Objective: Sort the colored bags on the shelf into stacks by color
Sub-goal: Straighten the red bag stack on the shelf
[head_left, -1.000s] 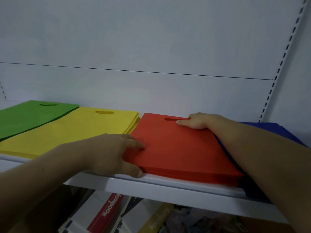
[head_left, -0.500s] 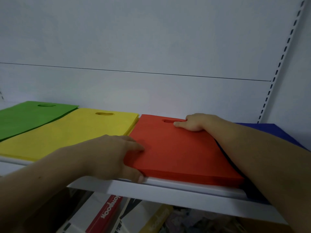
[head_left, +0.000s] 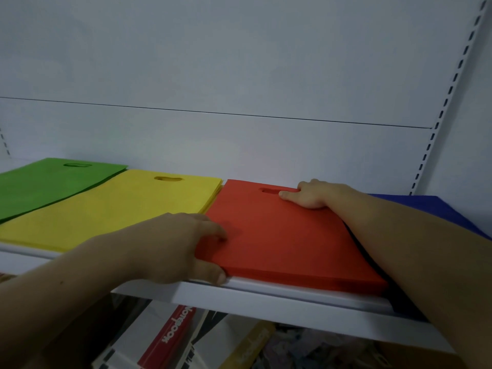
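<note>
Four flat stacks of bags lie side by side on the white shelf (head_left: 266,296): green bags (head_left: 48,185) at far left, yellow bags (head_left: 114,209), red bags (head_left: 287,235) and blue bags (head_left: 436,209) at far right. My left hand (head_left: 175,249) grips the near left corner of the red stack, fingers on top and thumb at its front edge. My right hand (head_left: 311,194) rests on the red stack's far right corner by the handle cutout, one finger pointing at the slot. My right forearm hides the gap between red and blue.
A white back panel rises behind the shelf, with a slotted upright (head_left: 447,97) at the right. Under the shelf lie red and yellow notebooks (head_left: 173,336) and other items.
The red stack has slid slightly back and left, closing on the yellow stack. Both hands stay on it in much the same hold.
</note>
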